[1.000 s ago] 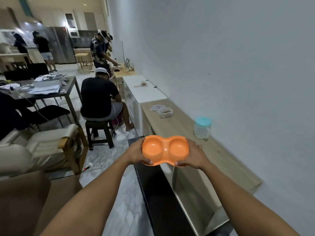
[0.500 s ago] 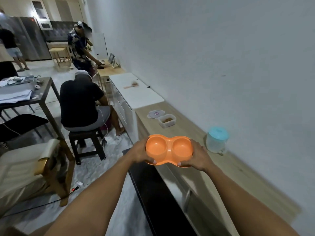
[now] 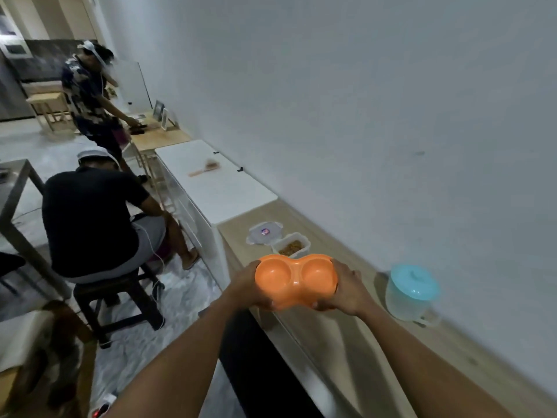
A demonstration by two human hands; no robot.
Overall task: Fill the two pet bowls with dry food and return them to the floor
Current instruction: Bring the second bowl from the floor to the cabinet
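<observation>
Double bowl (image 3: 297, 280): orange, 2 wells in 1 piece, both wells bare; held in the air over the front edge of the wood counter (image 3: 361, 336), not touching it.
L hand (image 3: 245, 286): grips the bowl's left end, fingers curled round the rim, thumb at the near edge.
R hand (image 3: 346, 292): grips the right end the same way, fingers wrapped behind and under.
Food tub (image 3: 291, 245): clear, open, brown dry food inside; on the counter just behind the bowl, near side hidden by the bowl's rim.
Tub lid (image 3: 264, 233): lies flat, touching the tub's left side.
Jug (image 3: 411, 292): clear w/ teal lid, on the counter right of the R hand, near the wall.
Farther back: white cabinet (image 3: 217, 182) w/ a brush (image 3: 205, 168) on top.
Others: 1 person sits on a dark stool (image 3: 117, 300), back to camera; another stands at a far table.
</observation>
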